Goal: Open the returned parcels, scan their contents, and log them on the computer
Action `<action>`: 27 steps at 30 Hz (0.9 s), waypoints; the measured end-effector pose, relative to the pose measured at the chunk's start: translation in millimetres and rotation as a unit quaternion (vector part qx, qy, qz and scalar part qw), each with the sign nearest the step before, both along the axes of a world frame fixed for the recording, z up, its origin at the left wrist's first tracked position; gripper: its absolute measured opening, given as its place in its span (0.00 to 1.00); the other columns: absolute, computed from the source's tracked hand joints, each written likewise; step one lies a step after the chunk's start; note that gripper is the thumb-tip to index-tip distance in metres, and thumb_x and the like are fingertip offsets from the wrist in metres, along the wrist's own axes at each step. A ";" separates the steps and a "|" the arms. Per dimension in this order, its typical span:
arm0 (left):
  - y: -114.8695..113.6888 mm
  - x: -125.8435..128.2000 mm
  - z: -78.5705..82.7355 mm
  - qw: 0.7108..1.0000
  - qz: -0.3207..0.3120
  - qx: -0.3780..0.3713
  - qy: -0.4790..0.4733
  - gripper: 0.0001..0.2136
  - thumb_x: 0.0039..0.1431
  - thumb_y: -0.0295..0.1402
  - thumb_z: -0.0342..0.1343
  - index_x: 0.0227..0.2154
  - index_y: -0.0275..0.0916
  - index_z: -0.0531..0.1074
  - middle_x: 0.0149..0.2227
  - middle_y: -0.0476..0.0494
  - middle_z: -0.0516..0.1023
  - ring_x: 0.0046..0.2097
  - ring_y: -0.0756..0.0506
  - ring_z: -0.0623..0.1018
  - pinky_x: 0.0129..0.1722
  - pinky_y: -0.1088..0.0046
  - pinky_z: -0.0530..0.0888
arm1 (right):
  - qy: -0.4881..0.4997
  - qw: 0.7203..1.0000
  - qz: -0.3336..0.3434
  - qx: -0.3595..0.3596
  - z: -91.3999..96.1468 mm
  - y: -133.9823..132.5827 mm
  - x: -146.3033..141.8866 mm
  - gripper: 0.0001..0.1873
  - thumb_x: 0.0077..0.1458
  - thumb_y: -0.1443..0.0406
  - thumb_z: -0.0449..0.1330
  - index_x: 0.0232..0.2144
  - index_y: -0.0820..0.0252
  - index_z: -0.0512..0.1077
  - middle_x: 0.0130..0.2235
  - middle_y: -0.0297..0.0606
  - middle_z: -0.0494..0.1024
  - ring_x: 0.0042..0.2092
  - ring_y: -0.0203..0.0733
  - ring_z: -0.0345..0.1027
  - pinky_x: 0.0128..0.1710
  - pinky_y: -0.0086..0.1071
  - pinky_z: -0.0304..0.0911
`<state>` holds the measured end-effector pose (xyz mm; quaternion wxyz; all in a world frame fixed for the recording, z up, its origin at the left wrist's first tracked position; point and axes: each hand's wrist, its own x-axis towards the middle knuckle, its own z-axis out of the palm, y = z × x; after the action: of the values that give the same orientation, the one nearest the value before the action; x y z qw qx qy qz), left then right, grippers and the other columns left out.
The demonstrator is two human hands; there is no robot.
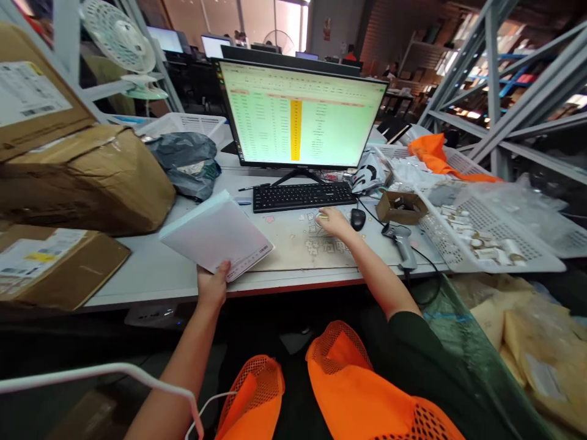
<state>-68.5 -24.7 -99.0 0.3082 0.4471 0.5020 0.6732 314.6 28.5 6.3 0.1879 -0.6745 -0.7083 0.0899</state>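
My left hand (213, 287) grips the near edge of a pale, flat pack (215, 235), its thumb on top. The pack looks like a book or a stack of sheets and is tilted above the desk's left part. Small print and a barcode run along its lower right edge. On the desk mat (293, 244), my right hand (334, 222) rests with its fingers loosely bent and apart, and I see nothing held in it. It lies just below the black keyboard (302, 197) and left of the black mouse (358, 219).
A monitor (302, 116) showing a spreadsheet stands behind the keyboard. Cardboard boxes (82, 177) and a grey plastic bag (186, 162) occupy the left side. To the right are a barcode scanner (403, 244), a small open box (401, 208) and a white basket (541, 264) with small rolls.
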 end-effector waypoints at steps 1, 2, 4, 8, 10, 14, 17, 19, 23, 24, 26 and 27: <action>0.4 2.2 -0.8 0.999 0.013 0.008 0.034 0.36 0.43 0.52 0.71 0.51 0.37 0.68 0.49 0.35 0.76 0.53 0.37 0.78 0.63 0.52 0.73 | -0.021 0.999 -0.040 -0.017 -3.8 6.1 3.2 0.26 0.68 0.57 0.55 0.61 0.66 0.74 0.65 0.53 0.73 0.68 0.55 0.62 0.69 0.46 0.57; 0.6 3.2 -1.1 0.997 0.026 0.012 0.068 0.36 0.42 0.51 0.72 0.51 0.37 0.68 0.49 0.35 0.76 0.52 0.37 0.78 0.62 0.52 0.73 | -0.033 0.996 -0.072 -0.027 -6.5 14.0 7.9 0.27 0.67 0.58 0.55 0.61 0.68 0.74 0.67 0.56 0.71 0.69 0.59 0.58 0.70 0.50 0.56; 0.3 3.4 -0.6 0.993 0.040 -0.001 0.115 0.36 0.40 0.51 0.72 0.49 0.36 0.68 0.46 0.36 0.76 0.50 0.36 0.78 0.60 0.50 0.75 | -0.043 0.993 -0.109 -0.032 -8.4 31.7 18.9 0.29 0.67 0.60 0.55 0.64 0.69 0.70 0.71 0.58 0.64 0.73 0.64 0.49 0.71 0.61 0.49; -4.4 2.3 2.0 0.991 0.037 -0.037 0.124 0.38 0.39 0.52 0.72 0.50 0.37 0.67 0.45 0.36 0.75 0.48 0.36 0.78 0.57 0.50 0.77 | -0.061 0.988 -0.136 -0.051 1.4 59.2 32.6 0.35 0.67 0.59 0.55 0.71 0.69 0.60 0.73 0.58 0.60 0.76 0.66 0.40 0.71 0.73 0.35; -6.6 1.1 2.4 0.992 0.030 -0.040 0.119 0.39 0.41 0.52 0.71 0.52 0.37 0.67 0.47 0.35 0.75 0.49 0.35 0.78 0.58 0.50 0.76 | -0.055 0.987 -0.142 -0.044 9.3 63.0 29.4 0.36 0.68 0.59 0.54 0.72 0.71 0.58 0.72 0.59 0.62 0.76 0.66 0.41 0.71 0.75 0.31; -10.1 1.8 3.3 0.997 -0.016 -0.050 0.065 0.38 0.41 0.53 0.72 0.51 0.38 0.68 0.48 0.35 0.76 0.51 0.35 0.78 0.61 0.51 0.74 | 0.076 0.994 -0.073 0.029 8.9 27.4 -5.0 0.38 0.68 0.56 0.55 0.73 0.69 0.57 0.73 0.58 0.60 0.76 0.61 0.45 0.75 0.64 0.35; -17.1 19.2 9.9 0.991 -0.111 -0.071 0.003 0.38 0.41 0.59 0.71 0.49 0.38 0.70 0.49 0.33 0.77 0.52 0.35 0.78 0.62 0.53 0.73 | 0.258 0.958 0.125 0.015 -17.0 -44.5 -41.0 0.46 0.64 0.45 0.61 0.74 0.61 0.58 0.75 0.52 0.59 0.75 0.55 0.52 0.75 0.50 0.45; -25.2 42.7 17.4 0.980 -0.177 -0.091 0.012 0.39 0.42 0.61 0.70 0.49 0.38 0.70 0.50 0.33 0.78 0.54 0.34 0.78 0.63 0.52 0.72 | 0.371 0.914 0.165 -0.017 -40.1 -99.9 -57.6 0.56 0.54 0.39 0.68 0.76 0.54 0.54 0.75 0.49 0.57 0.74 0.56 0.53 0.74 0.51 0.49; -46.0 102.5 29.3 0.937 -0.317 -0.101 0.103 0.42 0.38 0.63 0.72 0.50 0.36 0.72 0.48 0.32 0.80 0.51 0.31 0.80 0.57 0.50 0.78 | 0.553 0.831 0.012 0.055 -74.8 -189.7 -53.7 0.61 0.46 0.36 0.72 0.73 0.55 0.57 0.70 0.51 0.66 0.70 0.56 0.61 0.72 0.50 0.55; -50.7 116.5 29.6 0.919 -0.364 -0.098 0.117 0.43 0.38 0.63 0.72 0.50 0.36 0.72 0.48 0.32 0.80 0.50 0.31 0.81 0.55 0.51 0.79 | 0.574 0.815 -0.025 0.071 -80.1 -207.5 -45.7 0.61 0.45 0.36 0.72 0.71 0.57 0.60 0.67 0.51 0.69 0.68 0.56 0.64 0.70 0.50 0.57; -57.3 139.4 26.7 0.869 -0.469 -0.093 0.130 0.43 0.41 0.62 0.72 0.54 0.36 0.73 0.50 0.30 0.81 0.52 0.30 0.82 0.52 0.53 0.82 | 0.599 0.791 -0.088 0.089 -87.9 -238.8 -26.5 0.58 0.39 0.37 0.76 0.65 0.57 0.66 0.62 0.48 0.74 0.63 0.56 0.68 0.67 0.49 0.61; -58.9 147.7 23.9 0.840 -0.517 -0.094 0.135 0.43 0.44 0.61 0.72 0.56 0.36 0.73 0.53 0.29 0.80 0.53 0.29 0.82 0.51 0.54 0.83 | 0.616 0.772 -0.120 0.096 -90.4 -252.2 -16.4 0.55 0.37 0.37 0.77 0.61 0.57 0.69 0.58 0.45 0.77 0.59 0.55 0.71 0.64 0.48 0.64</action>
<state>79.2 -83.6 -75.1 0.5814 0.6969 0.2950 0.2989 298.2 -223.7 -84.2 0.6573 -0.5327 -0.3585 0.3946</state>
